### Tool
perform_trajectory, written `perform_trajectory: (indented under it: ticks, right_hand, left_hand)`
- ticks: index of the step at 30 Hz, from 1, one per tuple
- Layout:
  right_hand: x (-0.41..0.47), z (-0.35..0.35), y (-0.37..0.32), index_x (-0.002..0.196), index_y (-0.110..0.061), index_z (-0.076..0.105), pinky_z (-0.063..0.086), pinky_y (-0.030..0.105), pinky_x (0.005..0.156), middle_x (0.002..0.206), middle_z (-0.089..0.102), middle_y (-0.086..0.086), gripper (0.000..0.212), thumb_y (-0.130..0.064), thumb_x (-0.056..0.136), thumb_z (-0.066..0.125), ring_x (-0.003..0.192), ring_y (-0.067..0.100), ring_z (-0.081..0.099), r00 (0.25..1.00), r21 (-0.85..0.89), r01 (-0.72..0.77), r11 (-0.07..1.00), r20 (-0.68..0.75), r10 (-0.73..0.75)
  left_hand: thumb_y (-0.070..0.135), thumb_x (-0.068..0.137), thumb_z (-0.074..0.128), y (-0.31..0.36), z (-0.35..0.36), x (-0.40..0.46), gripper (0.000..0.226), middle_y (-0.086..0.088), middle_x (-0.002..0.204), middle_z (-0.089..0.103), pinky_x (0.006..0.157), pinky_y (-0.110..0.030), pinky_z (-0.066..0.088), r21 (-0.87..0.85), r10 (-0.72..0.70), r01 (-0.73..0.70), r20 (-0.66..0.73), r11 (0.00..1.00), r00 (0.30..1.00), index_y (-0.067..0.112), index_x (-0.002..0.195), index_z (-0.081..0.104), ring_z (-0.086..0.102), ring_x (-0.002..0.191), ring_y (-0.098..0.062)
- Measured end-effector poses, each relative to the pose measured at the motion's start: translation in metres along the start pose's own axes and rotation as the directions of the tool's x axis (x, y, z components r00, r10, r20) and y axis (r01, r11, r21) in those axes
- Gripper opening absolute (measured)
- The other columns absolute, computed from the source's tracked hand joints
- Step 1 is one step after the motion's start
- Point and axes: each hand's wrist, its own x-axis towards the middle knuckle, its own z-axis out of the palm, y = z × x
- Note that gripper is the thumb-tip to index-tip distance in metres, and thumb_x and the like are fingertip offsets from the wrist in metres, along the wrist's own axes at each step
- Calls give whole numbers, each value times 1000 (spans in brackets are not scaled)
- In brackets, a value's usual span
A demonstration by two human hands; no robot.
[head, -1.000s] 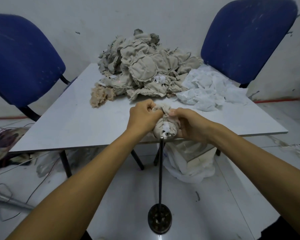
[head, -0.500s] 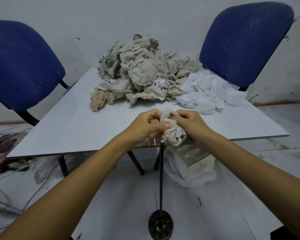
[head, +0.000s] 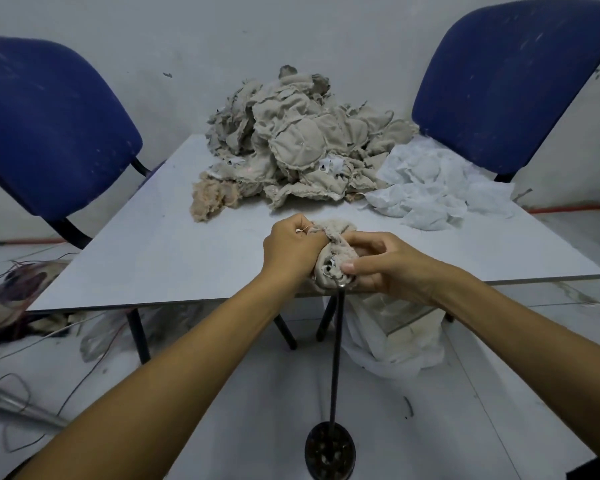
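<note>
A bunched beige fabric piece [head: 336,252] sits on top of a thin black metal rod [head: 336,358] that rises from a round black base [head: 329,450] on the floor. My left hand [head: 291,249] grips the left side of the fabric with curled fingers. My right hand [head: 383,265] holds its right side, thumb pressed on the front. Both hands hover at the near edge of the white table [head: 153,258].
A heap of beige fabric pieces [head: 302,143] lies at the table's back, with a tuft of beige stuffing [head: 212,199] to its left and white fabric pieces [head: 433,192] to its right. Two blue chairs [head: 49,133] [head: 506,84] flank the table. Wires [head: 32,341] and a white bag [head: 392,337] lie on the floor.
My view has tilted slightly. Both hands have kept working the fabric on the rod tip; the right thumb now presses the front of the bundle, and the fabric sits lower over the rod.
</note>
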Motion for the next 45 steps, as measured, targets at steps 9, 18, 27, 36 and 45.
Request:
perform_trajectory:
  ticks: [9,18,27,36,45]
  right_hand:
    - [-7,-5,1,95,-15,76,62,33,70,96,75,14,24,-12,72,78,86,25,73,959,-132,122,984,-240,-151]
    - [-15,-8,-3,103,-7,65,55,33,71,92,68,14,22,4,84,71,85,22,64,946,-349,144,926,-226,-232]
    - [-43,13,-22,94,-13,67,59,40,73,87,66,0,17,-21,84,79,84,15,65,903,-790,272,550,13,-428]
    - [-56,38,-3,69,-6,56,31,8,63,78,43,-6,20,7,68,71,68,4,37,584,-856,513,64,294,-757]
    - [-60,26,36,70,-9,61,46,35,51,76,57,7,15,-1,67,73,67,20,49,718,-879,477,-12,398,-572]
  left_hand:
    - [7,94,59,1,3,0,27,-1,58,55,42,-22,38,-339,10,115,346,934,938,16,71,51,49,47,-13]
    - [22,78,71,5,-9,-9,22,2,77,59,57,-24,44,-170,204,-137,490,976,847,18,86,51,55,67,-13]
    - [4,72,77,9,-26,-35,27,-9,75,53,60,-51,47,109,624,-668,274,736,732,1,79,51,49,67,-32]
    - [-17,63,67,4,-26,-56,13,-12,64,54,55,-22,38,255,904,-916,219,310,367,-7,69,63,44,60,-20]
    - [-3,68,73,-33,-35,-60,9,-12,72,64,50,-33,46,216,765,-947,559,238,320,-1,75,69,57,61,-28]
